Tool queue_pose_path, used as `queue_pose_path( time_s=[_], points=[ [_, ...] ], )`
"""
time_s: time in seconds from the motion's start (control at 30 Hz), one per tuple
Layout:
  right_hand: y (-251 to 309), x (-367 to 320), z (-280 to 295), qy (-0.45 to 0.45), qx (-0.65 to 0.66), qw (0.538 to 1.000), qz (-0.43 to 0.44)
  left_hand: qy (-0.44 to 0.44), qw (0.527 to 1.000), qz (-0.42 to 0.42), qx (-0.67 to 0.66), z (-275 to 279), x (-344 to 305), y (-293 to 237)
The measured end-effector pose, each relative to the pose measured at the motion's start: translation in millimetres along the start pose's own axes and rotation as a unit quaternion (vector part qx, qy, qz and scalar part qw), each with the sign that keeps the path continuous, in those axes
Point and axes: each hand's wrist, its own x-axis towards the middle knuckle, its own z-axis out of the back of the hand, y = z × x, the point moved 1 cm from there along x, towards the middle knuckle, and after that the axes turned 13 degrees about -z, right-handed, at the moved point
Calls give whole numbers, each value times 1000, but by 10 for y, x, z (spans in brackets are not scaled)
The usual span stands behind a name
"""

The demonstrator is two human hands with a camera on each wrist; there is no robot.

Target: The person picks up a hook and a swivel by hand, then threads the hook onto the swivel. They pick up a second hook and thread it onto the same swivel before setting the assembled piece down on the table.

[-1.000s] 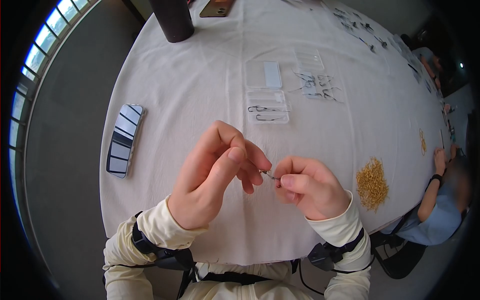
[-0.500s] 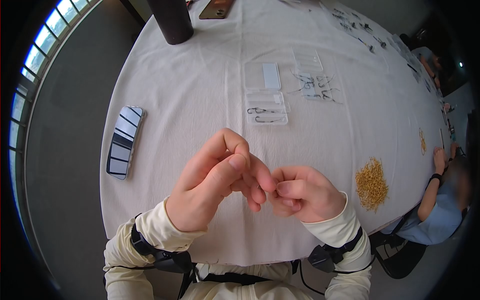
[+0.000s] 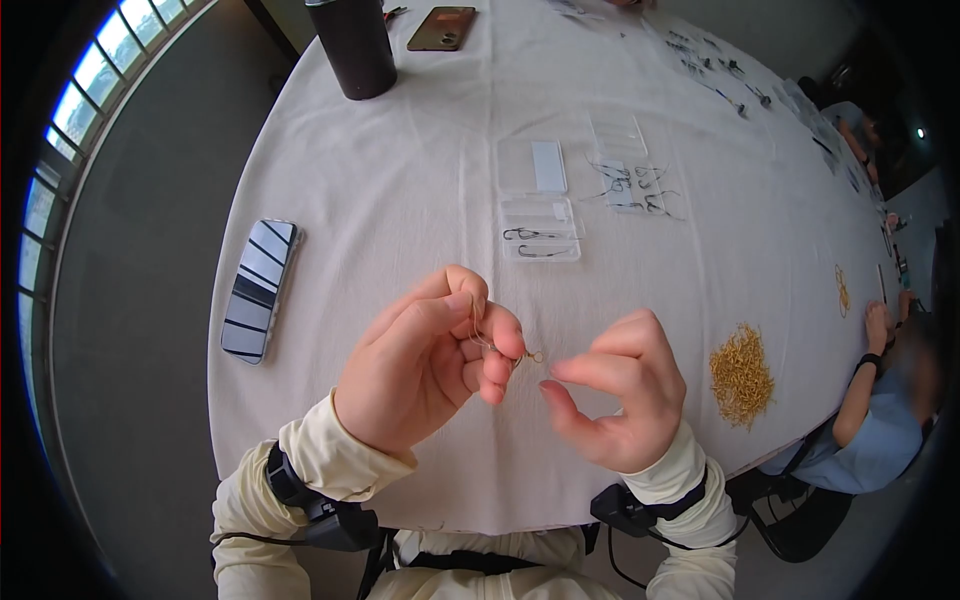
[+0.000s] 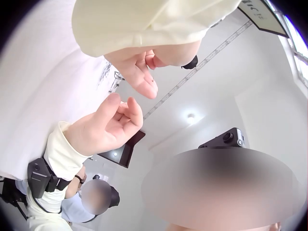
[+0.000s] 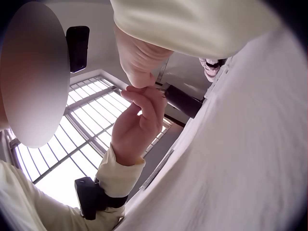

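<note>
My left hand (image 3: 415, 365) is raised over the near part of the table, pinching a thin curved fish hook (image 3: 478, 335) between thumb and fingers. At its right end a small gold wire loop (image 3: 536, 356) sticks out past the fingertips; the fingers partly hide the rest. Just to the right is my right hand (image 3: 630, 395), thumb and forefinger parted with nothing visible between them. A heap of small gold wire pieces (image 3: 741, 376) lies farther right. Ahead of the hands, a clear plastic box (image 3: 540, 245) with dark hooks lies with its lid open.
A second clear box (image 3: 618, 135) with several hooks and threads lies behind it. A phone (image 3: 260, 290) lies at left, and a dark tumbler (image 3: 355, 55) and another phone (image 3: 441, 28) stand farther back. Gold rings (image 3: 843, 290) lie near another person (image 3: 870, 420) at right.
Half a second ago both hands met at the fingertips; now the right hand has drawn back rightward and parted its thumb and forefinger. A gold loop now shows at the left fingertips.
</note>
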Motion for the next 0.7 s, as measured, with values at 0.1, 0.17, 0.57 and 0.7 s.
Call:
queue_pose_path(
  time_s=[0.1, 0.17, 0.57, 0.7],
  points=[
    [-10, -23, -14, -21, -37, 999, 19, 31, 996, 15, -78, 49, -3, 35],
    [-9, -30, -37, -35, -56, 997, 41, 34, 995, 19, -90, -5, 1, 55],
    [34, -57, 24, -65, -121, 984, 114, 53, 990, 38, -126, -4, -41, 168],
    [55, -52, 27, -70, -108, 986, 108, 53, 987, 38, -149, -9, -50, 179]
  ],
)
